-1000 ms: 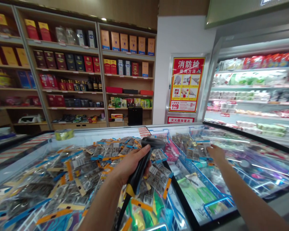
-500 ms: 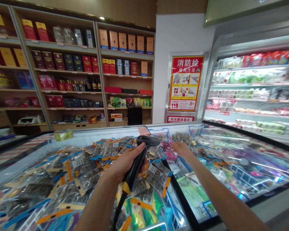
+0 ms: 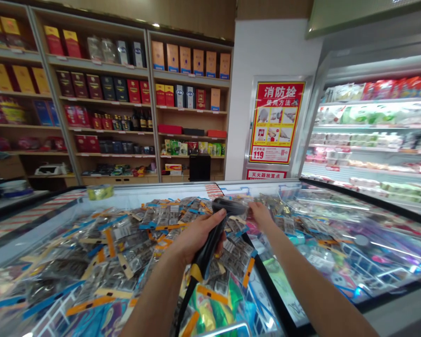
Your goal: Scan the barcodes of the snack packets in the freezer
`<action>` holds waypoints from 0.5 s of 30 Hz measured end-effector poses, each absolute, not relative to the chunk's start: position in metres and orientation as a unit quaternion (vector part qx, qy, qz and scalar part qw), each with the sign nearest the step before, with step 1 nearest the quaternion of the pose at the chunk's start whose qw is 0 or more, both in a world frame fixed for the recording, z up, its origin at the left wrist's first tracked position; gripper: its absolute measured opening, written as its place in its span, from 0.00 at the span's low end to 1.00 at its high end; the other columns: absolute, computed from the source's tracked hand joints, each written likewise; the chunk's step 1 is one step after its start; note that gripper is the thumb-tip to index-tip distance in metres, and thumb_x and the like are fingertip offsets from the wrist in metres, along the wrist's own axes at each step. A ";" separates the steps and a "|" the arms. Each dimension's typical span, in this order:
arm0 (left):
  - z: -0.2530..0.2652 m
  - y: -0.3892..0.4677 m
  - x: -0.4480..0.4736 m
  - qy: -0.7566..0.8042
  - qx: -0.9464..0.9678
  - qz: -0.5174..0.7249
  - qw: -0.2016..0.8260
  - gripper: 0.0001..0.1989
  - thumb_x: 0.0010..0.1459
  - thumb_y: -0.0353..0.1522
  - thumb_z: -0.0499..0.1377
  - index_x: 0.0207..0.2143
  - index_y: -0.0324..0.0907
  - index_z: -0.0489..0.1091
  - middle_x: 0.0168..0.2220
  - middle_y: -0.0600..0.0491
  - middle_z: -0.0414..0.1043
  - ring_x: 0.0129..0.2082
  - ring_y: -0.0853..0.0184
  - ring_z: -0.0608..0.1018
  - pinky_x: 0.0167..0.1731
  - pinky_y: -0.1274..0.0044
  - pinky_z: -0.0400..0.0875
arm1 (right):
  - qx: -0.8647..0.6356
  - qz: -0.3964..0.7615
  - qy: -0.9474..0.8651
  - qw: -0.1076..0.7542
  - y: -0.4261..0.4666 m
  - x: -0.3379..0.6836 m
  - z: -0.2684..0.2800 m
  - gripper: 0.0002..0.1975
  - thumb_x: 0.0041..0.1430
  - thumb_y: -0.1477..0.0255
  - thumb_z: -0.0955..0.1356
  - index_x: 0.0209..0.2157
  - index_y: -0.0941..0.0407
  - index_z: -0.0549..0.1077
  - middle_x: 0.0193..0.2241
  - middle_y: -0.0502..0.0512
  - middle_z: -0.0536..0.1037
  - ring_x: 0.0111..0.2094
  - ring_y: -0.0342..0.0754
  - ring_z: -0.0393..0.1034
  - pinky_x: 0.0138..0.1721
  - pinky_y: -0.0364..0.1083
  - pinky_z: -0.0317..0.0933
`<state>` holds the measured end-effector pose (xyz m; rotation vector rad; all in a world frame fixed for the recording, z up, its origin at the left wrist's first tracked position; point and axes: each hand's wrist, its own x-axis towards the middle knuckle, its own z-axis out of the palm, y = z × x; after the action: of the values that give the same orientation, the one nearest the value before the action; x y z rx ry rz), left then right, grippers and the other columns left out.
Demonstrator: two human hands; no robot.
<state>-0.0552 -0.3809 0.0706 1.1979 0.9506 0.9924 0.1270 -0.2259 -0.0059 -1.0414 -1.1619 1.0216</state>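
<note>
My left hand (image 3: 205, 236) is wrapped round the handle of a black and yellow barcode scanner (image 3: 207, 248), its thumb on top near the head. A black cable hangs from the handle's lower end. The scanner's head points right, toward my right hand (image 3: 261, 217), whose fingers are bent close to its front. A bit of a pink package (image 3: 253, 228) shows under those fingers; what they grip is mostly hidden. Below both hands lie many clear plastic packets (image 3: 171, 215) of dark contents with orange and blue strips, heaped in a chest freezer (image 3: 182, 186).
A black divider bar (image 3: 266, 285) runs between the packets and a glass-covered section (image 3: 354, 248) on the right. A roll of tape (image 3: 100, 191) sits on the freezer's back rim. Shelves of boxes (image 3: 112, 89), a red poster (image 3: 277, 122) and a lit refrigerated shelf (image 3: 375, 131) stand behind.
The view has turned slightly left, so the background sits further right. My right hand has come nearer the scanner's head, its fingers now beside it. My left hand keeps its hold on the scanner.
</note>
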 end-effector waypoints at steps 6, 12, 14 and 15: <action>0.065 -0.384 -0.039 0.443 0.530 0.370 0.621 0.21 0.42 0.49 0.54 0.24 0.38 0.60 0.17 0.57 0.64 0.13 0.75 0.66 0.15 0.81 0.58 | -0.487 0.425 -0.414 0.641 -0.233 0.173 0.001 0.06 0.41 0.68 0.65 0.24 0.54 0.64 0.14 0.44 0.69 0.16 0.43 0.64 0.17 0.43 0.60; 0.060 -0.385 -0.031 0.449 0.534 0.340 0.630 0.20 0.43 0.49 0.54 0.26 0.39 0.59 0.18 0.58 0.65 0.13 0.75 0.66 0.15 0.82 0.58 | -0.502 0.363 -0.427 0.659 -0.232 0.184 -0.005 0.08 0.39 0.68 0.66 0.24 0.55 0.66 0.13 0.45 0.69 0.16 0.43 0.63 0.17 0.41 0.57; 0.060 -0.386 -0.030 0.440 0.536 0.339 0.636 0.20 0.44 0.48 0.54 0.25 0.39 0.59 0.18 0.57 0.65 0.13 0.75 0.66 0.15 0.82 0.58 | -0.502 0.356 -0.438 0.655 -0.233 0.183 -0.005 0.08 0.39 0.68 0.66 0.24 0.56 0.66 0.13 0.45 0.68 0.16 0.43 0.63 0.17 0.41 0.56; 0.061 -0.386 -0.030 0.436 0.537 0.338 0.638 0.20 0.44 0.48 0.54 0.25 0.39 0.60 0.18 0.57 0.65 0.13 0.75 0.66 0.15 0.82 0.58 | -0.503 0.357 -0.441 0.653 -0.234 0.182 -0.004 0.08 0.39 0.67 0.66 0.24 0.56 0.66 0.12 0.45 0.68 0.16 0.42 0.63 0.17 0.41 0.56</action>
<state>-0.0305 -0.3862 0.0608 1.2256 0.9961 0.7712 0.1817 -0.2338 -0.0042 -1.1405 -1.0001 0.8093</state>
